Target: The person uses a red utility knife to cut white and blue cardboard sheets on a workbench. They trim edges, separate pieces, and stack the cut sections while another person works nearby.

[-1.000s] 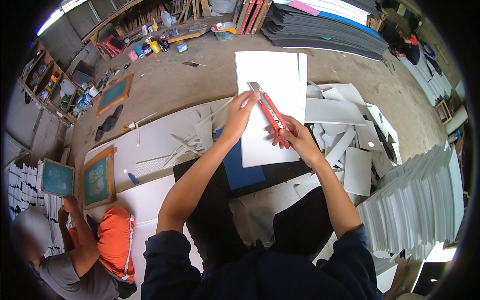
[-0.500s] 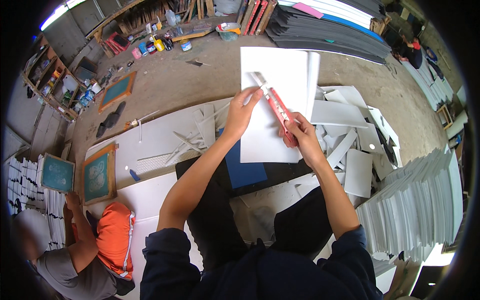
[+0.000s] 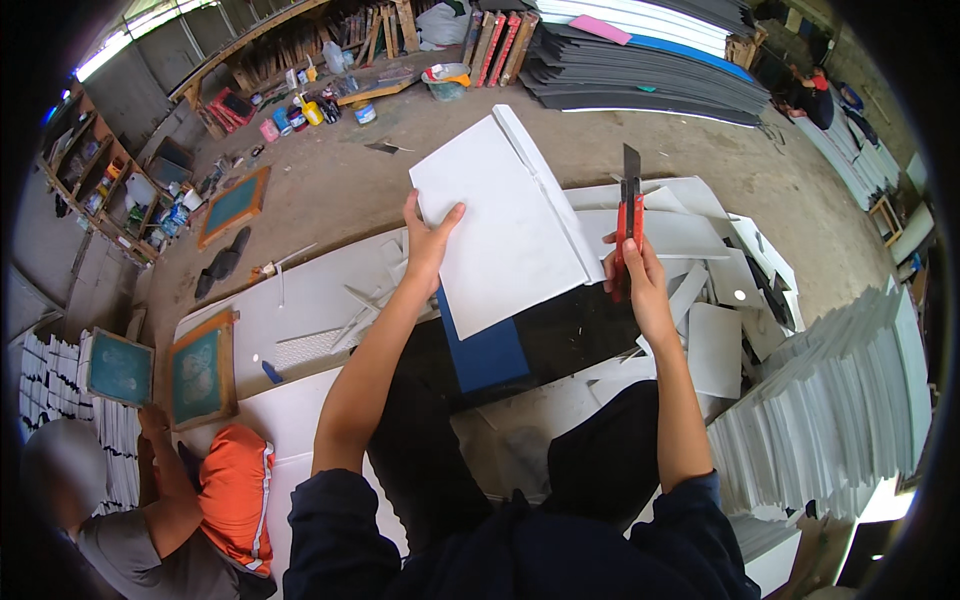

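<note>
My left hand grips a white foam sheet by its left edge, thumb on top and fingers beneath. The sheet is raised and tilted, its far end turned to the left. Along its right side runs a narrow strip, folded or scored along a line; I cannot tell whether it is cut through. In my right hand is a red utility knife, held upright with its dark blade out, just right of the sheet. Below the sheet lie a blue rectangular piece and a black board across my lap.
White offcuts are heaped to the right, beside a tall stack of white sheets. At the left, a co-worker sits near wood-framed green screens. Paint containers and stacked grey sheets stand farther back.
The knife has moved off the sheet to the right and now points upward. My left hand has moved left to the sheet's edge, and the sheet has turned and tilted.
</note>
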{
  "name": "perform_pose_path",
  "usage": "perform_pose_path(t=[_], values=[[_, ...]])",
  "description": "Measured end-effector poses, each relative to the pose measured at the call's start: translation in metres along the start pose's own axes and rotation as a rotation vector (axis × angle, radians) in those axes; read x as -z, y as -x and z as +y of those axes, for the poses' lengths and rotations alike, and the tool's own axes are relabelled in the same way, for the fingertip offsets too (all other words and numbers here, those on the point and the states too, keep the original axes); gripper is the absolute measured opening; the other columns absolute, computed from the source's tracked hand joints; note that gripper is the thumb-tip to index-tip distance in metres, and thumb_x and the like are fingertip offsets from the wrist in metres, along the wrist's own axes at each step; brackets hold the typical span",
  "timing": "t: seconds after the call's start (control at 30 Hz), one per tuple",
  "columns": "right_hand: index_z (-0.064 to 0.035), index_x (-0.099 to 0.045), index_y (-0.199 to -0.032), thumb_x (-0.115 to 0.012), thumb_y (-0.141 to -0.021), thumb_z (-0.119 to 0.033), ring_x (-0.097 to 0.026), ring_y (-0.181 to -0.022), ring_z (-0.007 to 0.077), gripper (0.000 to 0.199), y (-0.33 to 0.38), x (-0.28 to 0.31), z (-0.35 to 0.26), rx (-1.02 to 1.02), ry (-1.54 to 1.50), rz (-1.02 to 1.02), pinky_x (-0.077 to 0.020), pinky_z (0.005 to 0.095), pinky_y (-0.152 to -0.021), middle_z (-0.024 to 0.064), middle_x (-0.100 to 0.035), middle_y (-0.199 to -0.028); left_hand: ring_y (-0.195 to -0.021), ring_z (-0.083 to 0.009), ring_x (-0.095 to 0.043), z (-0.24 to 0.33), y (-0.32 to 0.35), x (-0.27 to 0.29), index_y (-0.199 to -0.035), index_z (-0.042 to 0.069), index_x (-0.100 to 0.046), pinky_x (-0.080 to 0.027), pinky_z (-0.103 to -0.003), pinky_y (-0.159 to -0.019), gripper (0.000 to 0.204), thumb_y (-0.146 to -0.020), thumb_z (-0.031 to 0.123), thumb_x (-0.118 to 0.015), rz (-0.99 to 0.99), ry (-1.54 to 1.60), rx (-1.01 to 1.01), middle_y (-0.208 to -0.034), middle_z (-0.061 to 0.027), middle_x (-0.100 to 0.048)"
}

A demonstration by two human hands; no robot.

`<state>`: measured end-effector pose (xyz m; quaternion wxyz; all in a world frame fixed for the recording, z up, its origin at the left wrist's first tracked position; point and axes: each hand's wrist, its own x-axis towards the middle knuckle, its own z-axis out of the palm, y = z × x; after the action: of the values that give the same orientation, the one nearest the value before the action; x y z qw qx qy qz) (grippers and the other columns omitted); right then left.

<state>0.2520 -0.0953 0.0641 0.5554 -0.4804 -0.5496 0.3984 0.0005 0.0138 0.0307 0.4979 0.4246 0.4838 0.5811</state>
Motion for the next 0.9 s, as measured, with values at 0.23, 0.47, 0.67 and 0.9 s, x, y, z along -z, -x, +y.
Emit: perform_pose_path(t=[0.23,0.47,0.67,0.9], values=[[-0.0053,-0.048,-0.100,-0.028,-0.095,-0.041,-0.045,-0.059,0.0088,0.042,0.001,-0.008,0.004,-0.059,0.106,-0.029,-0.0355,0.0228,-0.055,0.0014,-0.046,-0.065,-0.112,-0.0293,-0.044,-0.019,-0.011,0.003,-0.130,0.011,-0.020,-0.046,-0.045,-0.086,0.080,-0.071,0.024,-0.072,0.025,0.296,0.151,-0.123,-0.0159,-0.040],[-0.0018,-0.046,-0.100,-0.030,-0.095,-0.038,-0.048,-0.059,0.0146,0.039,0.004,-0.012,0.009,-0.065,0.219,-0.087,-0.0396,0.0279,-0.058,0.0058,-0.047,-0.064,-0.108,-0.0298,-0.049,-0.042,-0.032,0.016,-0.129,0.011,-0.025,-0.048,-0.046,-0.084,0.075,-0.073,0.025,-0.072,-0.088,0.499,0.238,-0.121,-0.0139,-0.044],[-0.0009,-0.043,-0.094,-0.030,-0.095,-0.037,-0.050,-0.056,0.0180,0.039,0.005,-0.019,0.015,-0.080,0.313,-0.094,-0.0407,0.0307,-0.055,0.0084,-0.049,-0.063,-0.105,-0.0297,-0.051,-0.044,-0.033,0.015,-0.129,0.010,-0.026,-0.049,-0.046,-0.081,0.074,-0.073,0.029,-0.071,-0.098,0.524,0.293,-0.118,-0.0143,-0.047],[-0.0011,-0.043,-0.095,-0.030,-0.095,-0.037,-0.052,-0.057,0.0191,0.038,0.007,-0.026,0.015,-0.079,0.267,-0.115,-0.0415,0.0316,-0.056,0.0093,-0.050,-0.063,-0.106,-0.0283,-0.052,-0.052,-0.039,0.023,-0.130,0.009,-0.026,-0.048,-0.045,-0.082,0.074,-0.075,0.038,-0.067,-0.187,0.491,0.379,-0.119,-0.0144,-0.047]])
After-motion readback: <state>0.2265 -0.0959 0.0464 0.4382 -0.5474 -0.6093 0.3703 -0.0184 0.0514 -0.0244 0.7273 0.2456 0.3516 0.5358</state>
